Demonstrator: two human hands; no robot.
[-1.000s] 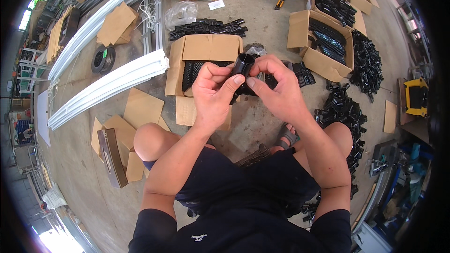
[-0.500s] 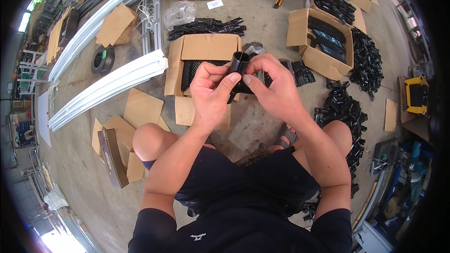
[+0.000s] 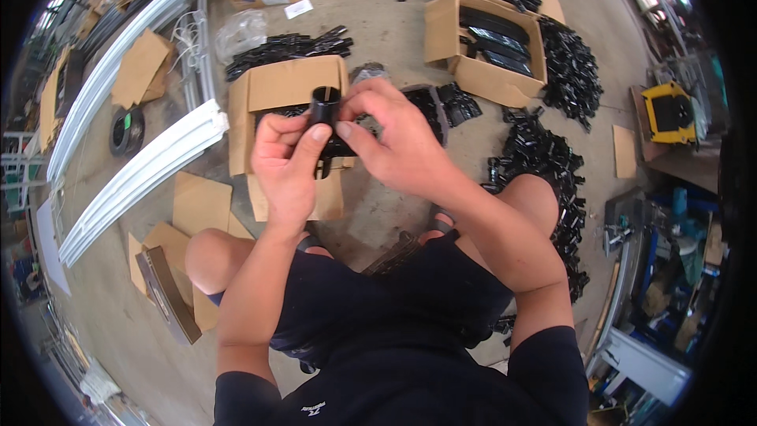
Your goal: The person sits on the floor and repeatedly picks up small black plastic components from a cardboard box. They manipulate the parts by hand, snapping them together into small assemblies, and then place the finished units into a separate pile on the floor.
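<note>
Everything has slid left in the head view since half a second ago, left hand [image 3: 288,166], right hand [image 3: 394,138] and black tubular fitting [image 3: 323,106] included; we read mostly a camera swing. Fitting is up in front of the body, open end upward, overlapping the right edge of the nearest open carton [image 3: 272,83]. We see left fingers closed around it, thumb across its front. Right thumb and forefinger are bent in at its right side; we can't tell whether they grip it or some smaller piece. On the concrete floor [image 3: 378,197] we note black parts [image 3: 288,54] heaped beyond the carton's far edge, long white profiles [image 3: 150,173] off its left edge, a second open carton [image 3: 493,81] farther right with black pieces inside, and a black clip pile [image 3: 569,71] along that one's right edge.
</note>
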